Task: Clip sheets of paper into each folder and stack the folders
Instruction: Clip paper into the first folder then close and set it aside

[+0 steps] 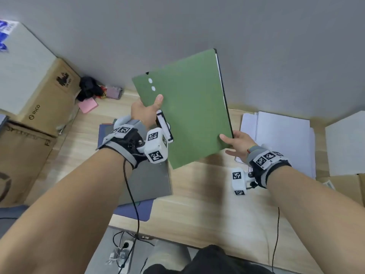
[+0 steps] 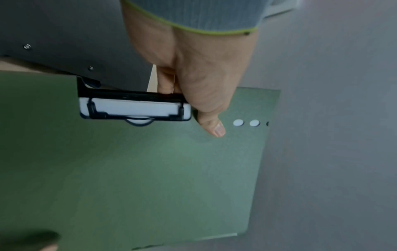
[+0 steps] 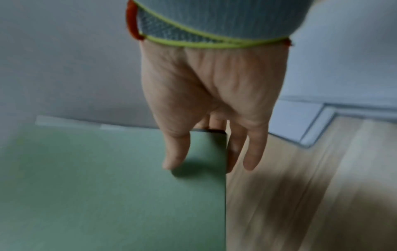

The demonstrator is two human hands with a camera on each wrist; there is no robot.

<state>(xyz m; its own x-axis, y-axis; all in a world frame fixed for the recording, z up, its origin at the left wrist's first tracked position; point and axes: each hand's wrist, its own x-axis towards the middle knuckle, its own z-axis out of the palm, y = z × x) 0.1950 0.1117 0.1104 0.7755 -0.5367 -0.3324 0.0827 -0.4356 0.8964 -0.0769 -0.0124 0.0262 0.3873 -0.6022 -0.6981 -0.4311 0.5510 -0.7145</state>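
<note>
Wooden desk (image 1: 197, 204) against a grey wall, cardboard boxes (image 1: 39, 107) off to the left. Green folder (image 1: 187, 107) is up in the air over the desk, tilted, closed, held by both hands. Left hand (image 1: 145, 111) pinches the clip-side edge, thumb on the cover just beside the black clip (image 2: 134, 107) (white sheet edge shows under it). Right hand (image 1: 238, 142) pinches the opposite near corner, thumb on top, fingers underneath. Grey folder (image 1: 146, 180) lies flat on a blue one (image 1: 134, 211) below the left wrist, probably the stack. Loose paper (image 1: 280, 139) sits to the right. Risks: both grips are thin edge pinches, so the folder could slip or swing; a skewed set-down would leave the stack crooked, and the clip bump could make it rock.
</note>
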